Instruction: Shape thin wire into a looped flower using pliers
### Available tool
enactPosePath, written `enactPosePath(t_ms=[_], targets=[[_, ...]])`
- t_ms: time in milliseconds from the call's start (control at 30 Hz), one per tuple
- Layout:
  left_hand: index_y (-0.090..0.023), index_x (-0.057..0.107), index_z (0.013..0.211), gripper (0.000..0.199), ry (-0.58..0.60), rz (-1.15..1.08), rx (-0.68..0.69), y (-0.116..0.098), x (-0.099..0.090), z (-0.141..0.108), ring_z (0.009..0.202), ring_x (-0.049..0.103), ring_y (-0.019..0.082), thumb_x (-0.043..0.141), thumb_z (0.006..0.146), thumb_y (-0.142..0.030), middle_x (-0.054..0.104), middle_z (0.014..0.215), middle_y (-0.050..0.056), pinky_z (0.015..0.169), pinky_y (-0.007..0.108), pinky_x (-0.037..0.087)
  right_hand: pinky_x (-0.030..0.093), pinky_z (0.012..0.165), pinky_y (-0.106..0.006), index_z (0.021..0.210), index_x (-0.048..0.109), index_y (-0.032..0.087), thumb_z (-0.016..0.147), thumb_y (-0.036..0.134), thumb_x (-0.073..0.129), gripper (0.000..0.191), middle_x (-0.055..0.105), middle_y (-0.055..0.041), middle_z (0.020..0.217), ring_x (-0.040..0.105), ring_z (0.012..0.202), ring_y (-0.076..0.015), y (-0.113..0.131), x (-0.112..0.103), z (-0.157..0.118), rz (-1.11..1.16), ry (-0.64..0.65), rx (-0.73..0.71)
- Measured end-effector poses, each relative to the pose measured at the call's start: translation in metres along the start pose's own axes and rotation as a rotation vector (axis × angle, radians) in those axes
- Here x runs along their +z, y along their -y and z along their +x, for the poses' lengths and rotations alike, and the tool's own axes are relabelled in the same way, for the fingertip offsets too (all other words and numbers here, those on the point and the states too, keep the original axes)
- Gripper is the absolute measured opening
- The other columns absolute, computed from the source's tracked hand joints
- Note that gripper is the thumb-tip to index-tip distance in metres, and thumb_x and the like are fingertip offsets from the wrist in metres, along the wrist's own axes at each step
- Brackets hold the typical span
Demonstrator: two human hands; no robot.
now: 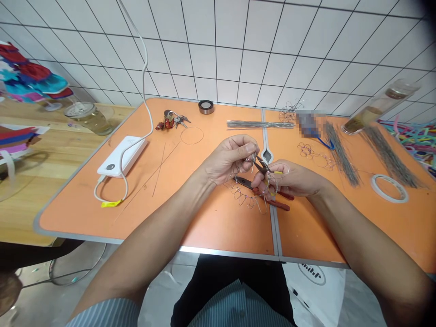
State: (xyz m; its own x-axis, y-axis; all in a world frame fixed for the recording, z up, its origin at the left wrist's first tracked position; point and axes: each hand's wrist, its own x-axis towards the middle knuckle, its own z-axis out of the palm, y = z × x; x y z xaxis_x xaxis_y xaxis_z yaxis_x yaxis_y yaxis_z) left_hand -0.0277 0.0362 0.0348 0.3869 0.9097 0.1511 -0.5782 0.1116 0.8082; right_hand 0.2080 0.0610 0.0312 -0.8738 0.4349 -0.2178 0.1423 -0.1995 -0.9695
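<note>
Over the orange desk [218,227], pinching thin wire [252,162] firmly in the left grip [230,159], closing the right grip [289,178] around yellow-handled pliers [275,173] just beside, steadying the wire against their tips.

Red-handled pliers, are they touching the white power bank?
Apart. The head view shows orange tabletop between the red-handled pliers and the white power bank.

A white power bank [121,156] trails its cable across an orange folding table [75,190] near a key ring [172,119] and a roll of tape [388,189], as a lidded glass jar [89,118] sits on a wooden table [41,200] before a white tiled wall [231,54].
</note>
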Motion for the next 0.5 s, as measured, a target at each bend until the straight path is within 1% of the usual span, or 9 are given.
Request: enactPosePath(t_ms=[100,167,333,500], targets=[[-0.014,0.071,0.084,0.039,-0.001,0.009,0.022,0.0001,-0.0003,0.0002,0.05,0.057,0.005,0.098,0.079,-0.042,0.061,0.068,-0.003,0.047,0.015,0.047,0.049,0.045,-0.017,0.11,0.085,0.012,0.093,0.054,0.086,0.045,0.077,-0.0069,0.081,0.073,0.064,-0.0141,0.0009,0.0024,0.0,0.053,0.007,-0.015],[-0.014,0.071,0.083,0.039,-0.008,0.016,0.03,0.0004,-0.001,0.0001,0.049,0.057,0.005,0.098,0.079,-0.042,0.062,0.069,-0.003,0.047,0.015,0.047,0.053,0.051,-0.018,0.106,0.086,0.013,0.093,0.052,0.087,0.041,0.076,-0.006,0.079,0.074,0.066,-0.0143,0.0017,0.0042,0.0007,0.07,0.013,-0.026],[-0.015,0.071,0.085,0.04,-0.016,0.018,0.017,0.0007,-0.0013,-0.0002,0.049,0.058,0.005,0.098,0.078,-0.043,0.063,0.071,-0.003,0.046,0.015,0.047,0.045,0.043,-0.017,0.109,0.086,0.013,0.097,0.055,0.082,0.044,0.073,-0.0047,0.074,0.067,0.057,-0.0114,0.0017,0.007,0.0033,0.072,0.02,-0.055],[-0.015,0.069,0.084,0.043,-0.031,0.024,0.005,0.0001,0.001,-0.0001,0.049,0.058,0.005,0.1,0.075,-0.044,0.062,0.07,-0.004,0.046,0.015,0.046,0.043,0.042,-0.017,0.107,0.085,0.012,0.097,0.055,0.082,0.044,0.072,-0.004,0.071,0.065,0.055,-0.0111,0.0028,0.0083,0.0038,0.099,0.034,-0.053]])
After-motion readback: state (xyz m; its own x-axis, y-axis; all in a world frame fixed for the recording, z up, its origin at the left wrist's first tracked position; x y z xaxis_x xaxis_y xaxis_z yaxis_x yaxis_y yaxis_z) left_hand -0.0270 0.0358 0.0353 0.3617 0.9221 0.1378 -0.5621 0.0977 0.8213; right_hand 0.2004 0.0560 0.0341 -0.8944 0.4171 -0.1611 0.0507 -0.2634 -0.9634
